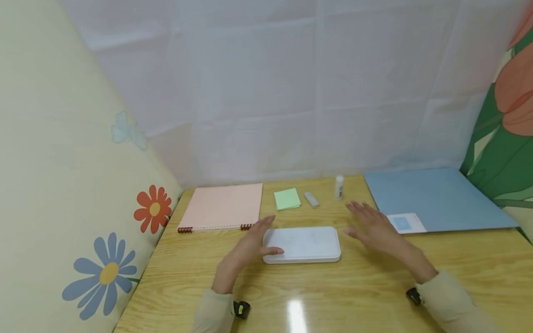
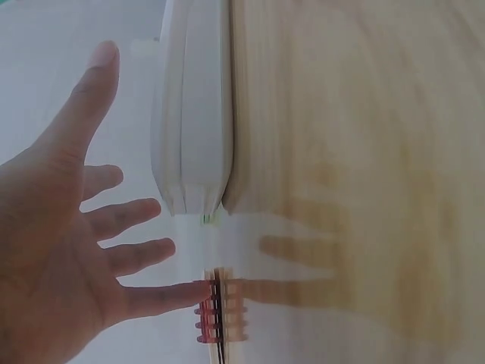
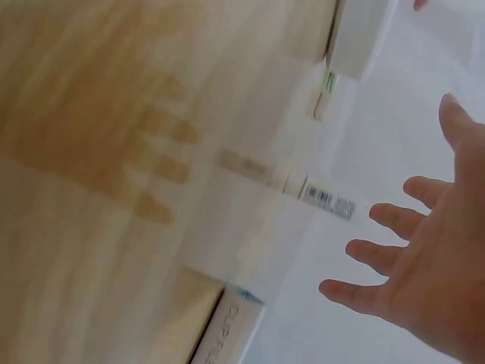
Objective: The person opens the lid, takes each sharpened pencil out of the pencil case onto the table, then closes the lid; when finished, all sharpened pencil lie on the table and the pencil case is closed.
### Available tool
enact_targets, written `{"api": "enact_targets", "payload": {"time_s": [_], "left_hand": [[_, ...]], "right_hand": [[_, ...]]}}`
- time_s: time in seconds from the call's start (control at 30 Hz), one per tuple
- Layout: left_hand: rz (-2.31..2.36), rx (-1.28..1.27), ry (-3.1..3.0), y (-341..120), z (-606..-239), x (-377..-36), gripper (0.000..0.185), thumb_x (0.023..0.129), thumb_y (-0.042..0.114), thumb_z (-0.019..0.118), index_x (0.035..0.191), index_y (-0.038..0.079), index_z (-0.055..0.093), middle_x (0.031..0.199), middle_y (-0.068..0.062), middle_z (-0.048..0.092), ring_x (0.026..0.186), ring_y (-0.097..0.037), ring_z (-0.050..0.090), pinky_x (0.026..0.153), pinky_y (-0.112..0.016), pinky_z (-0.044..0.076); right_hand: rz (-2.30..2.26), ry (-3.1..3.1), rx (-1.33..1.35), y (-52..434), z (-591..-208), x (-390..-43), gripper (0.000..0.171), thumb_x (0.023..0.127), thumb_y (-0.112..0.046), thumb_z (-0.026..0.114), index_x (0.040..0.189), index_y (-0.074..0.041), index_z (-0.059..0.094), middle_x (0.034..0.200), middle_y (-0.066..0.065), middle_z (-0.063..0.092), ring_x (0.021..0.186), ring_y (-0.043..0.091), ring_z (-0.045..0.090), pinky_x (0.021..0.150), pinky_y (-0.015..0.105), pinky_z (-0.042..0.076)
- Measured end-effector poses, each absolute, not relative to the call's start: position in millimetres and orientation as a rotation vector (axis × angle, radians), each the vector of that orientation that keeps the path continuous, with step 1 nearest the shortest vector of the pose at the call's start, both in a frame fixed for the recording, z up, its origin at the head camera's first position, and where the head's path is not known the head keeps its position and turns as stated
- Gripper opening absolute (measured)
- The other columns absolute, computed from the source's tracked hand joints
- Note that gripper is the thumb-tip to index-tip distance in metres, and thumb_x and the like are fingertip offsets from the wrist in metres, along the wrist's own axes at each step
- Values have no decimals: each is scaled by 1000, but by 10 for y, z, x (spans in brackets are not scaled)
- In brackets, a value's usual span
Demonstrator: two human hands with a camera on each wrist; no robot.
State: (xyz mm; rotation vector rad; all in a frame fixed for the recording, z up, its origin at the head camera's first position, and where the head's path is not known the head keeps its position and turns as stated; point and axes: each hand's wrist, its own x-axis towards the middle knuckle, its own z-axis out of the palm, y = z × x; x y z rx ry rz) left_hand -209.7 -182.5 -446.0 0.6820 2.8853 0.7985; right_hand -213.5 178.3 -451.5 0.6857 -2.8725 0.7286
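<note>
A flat white rectangular case (image 1: 308, 244) lies on the wooden table (image 1: 374, 291) between my hands. My left hand (image 1: 259, 236) is at its left end, fingers straight and spread, the thumb over the case's left edge; I cannot tell if it touches. My right hand (image 1: 362, 223) hovers just right of the case, fingers spread, holding nothing. The left wrist view shows the spread left hand (image 2: 106, 182) beside the case (image 2: 193, 129). In the right wrist view the right hand (image 3: 409, 189) is spread above the table, near a glue stick (image 3: 303, 186).
Behind the case lie a pink spiral notebook (image 1: 222, 206), green sticky notes (image 1: 287, 199), a grey eraser (image 1: 311, 199) and the upright glue stick (image 1: 339, 187). A blue folder (image 1: 433, 199) fills the back right. Flower-print walls close both sides; white cloth hangs behind.
</note>
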Motion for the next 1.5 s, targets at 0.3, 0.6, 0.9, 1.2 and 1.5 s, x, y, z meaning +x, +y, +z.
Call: {"api": "enact_targets", "payload": {"time_s": [0.3,0.6,0.9,1.2,1.5], "left_hand": [[829,698,2819,-1745,-4515,-2100,100,74,41,80,151,6,27,153,-20,29,139,-39,28,110,-54,29],[729,743,2814,-1697,-4516,-2093,99,74,43,80,151,8,29,154,-18,29,140,-39,26,110,-53,29],[636,806,2833,-1702,-4527,-2068,97,73,43,81,149,7,34,150,-21,33,137,-43,29,107,-55,33],[570,914,2867,-1685,-4515,-2091,91,74,40,82,146,4,39,145,-20,39,131,-41,37,102,-52,40],[439,973,2889,-1601,-4566,-2086,89,76,42,79,146,5,38,144,-19,39,130,-37,39,102,-48,42]], "right_hand": [[779,-2874,851,1501,-4545,-2096,72,94,-46,57,150,-8,32,153,18,31,138,45,25,107,67,21],[867,-2950,987,1237,-4518,-2071,83,89,-57,58,152,-11,29,155,17,28,141,43,21,107,66,21],[803,-2897,1071,1105,-4595,-2074,88,80,-50,72,147,-6,36,148,20,38,134,47,32,105,65,28],[745,-2876,1099,1032,-4598,-2099,92,75,-46,79,146,-5,39,148,21,38,133,45,35,106,64,27],[654,-2858,1099,938,-4654,-2086,84,74,-44,80,142,-8,46,143,21,43,128,41,42,98,63,37]]}}
